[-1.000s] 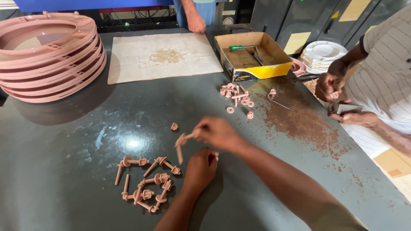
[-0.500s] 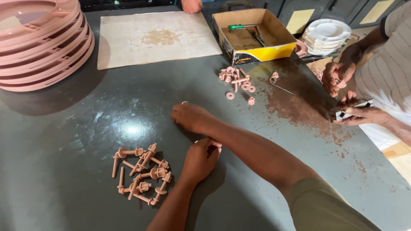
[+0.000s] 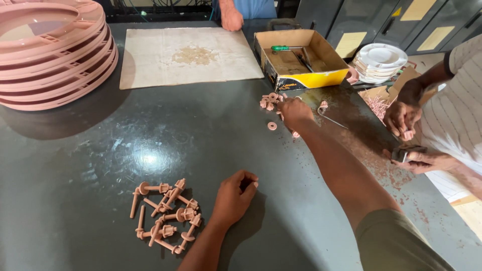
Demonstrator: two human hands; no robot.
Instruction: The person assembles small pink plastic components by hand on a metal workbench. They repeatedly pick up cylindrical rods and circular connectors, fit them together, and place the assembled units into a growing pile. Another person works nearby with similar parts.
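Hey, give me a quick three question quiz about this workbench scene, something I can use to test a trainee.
1. True or false: the right hand is reaching into the small pink rings near the cardboard box.
2. Which lies nearest the left hand? A) stack of white plates B) pile of pink bolts C) green-handled screwdriver
3. Fill in: the stack of large pink round frames sits at the table's far ____ corner.

Key:
1. True
2. B, the pile of pink bolts
3. Left
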